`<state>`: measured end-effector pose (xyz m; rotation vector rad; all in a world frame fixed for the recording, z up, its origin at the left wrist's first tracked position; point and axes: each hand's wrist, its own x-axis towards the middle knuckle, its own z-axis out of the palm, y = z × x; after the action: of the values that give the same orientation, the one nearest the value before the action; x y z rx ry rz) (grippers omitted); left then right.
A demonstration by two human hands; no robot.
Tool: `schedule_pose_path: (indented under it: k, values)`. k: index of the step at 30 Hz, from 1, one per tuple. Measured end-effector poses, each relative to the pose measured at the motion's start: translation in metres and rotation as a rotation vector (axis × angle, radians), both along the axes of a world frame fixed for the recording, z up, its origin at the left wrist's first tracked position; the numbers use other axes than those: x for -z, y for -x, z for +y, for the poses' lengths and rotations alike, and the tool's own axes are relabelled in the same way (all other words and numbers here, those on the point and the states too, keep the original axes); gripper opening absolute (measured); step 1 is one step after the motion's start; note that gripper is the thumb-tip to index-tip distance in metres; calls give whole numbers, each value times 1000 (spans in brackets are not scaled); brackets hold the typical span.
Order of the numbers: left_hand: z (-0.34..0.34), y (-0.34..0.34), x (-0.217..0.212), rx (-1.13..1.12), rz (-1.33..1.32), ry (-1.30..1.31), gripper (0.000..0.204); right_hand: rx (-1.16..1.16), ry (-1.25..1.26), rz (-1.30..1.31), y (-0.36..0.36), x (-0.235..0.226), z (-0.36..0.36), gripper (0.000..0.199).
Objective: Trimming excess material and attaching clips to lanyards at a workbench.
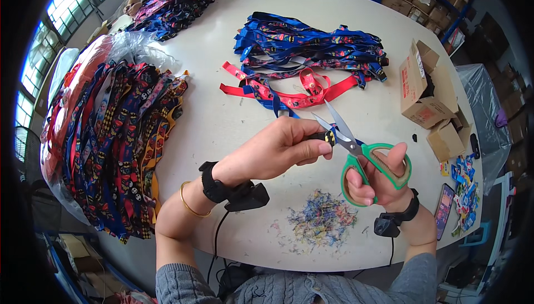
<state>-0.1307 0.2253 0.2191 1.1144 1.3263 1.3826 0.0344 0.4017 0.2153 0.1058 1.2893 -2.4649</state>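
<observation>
My left hand (pixel 281 151) pinches the end of a dark printed ribbon strap (pixel 329 136) between thumb and fingers. My right hand (pixel 378 179) grips green-handled scissors (pixel 367 157), whose open blades (pixel 334 121) point up and left, right at the strap end. Below the hands lies a heap of small colourful ribbon clippings (pixel 320 220) on the white table (pixel 222 120). Further back sits a pile of blue printed straps (pixel 311 43) with several red straps (pixel 289 90) spread in front of it.
A large stack of printed straps (pixel 119 143) on clear plastic fills the table's left side. More straps (pixel 172 4) lie at the far left. Brown cardboard boxes (pixel 425 90) stand at the right, a phone (pixel 445 207) and coloured cards near the right edge. Another person sits at the far left corner.
</observation>
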Motion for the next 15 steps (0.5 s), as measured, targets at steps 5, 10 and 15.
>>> schedule_pose_path:
  k: [5, 10, 15]
  values:
    - [-12, -12, -2, 176, 132, -58, 21, 585, -2, 226, 6, -5, 26, 71]
    - [-2, -12, -2, 41, 86, -44, 15, 377, -1013, 157, 13, -28, 24, 44]
    - [-2, -7, 4, -16, -44, 10, 16, 192, -2208, 201, 4, -18, 65, 21]
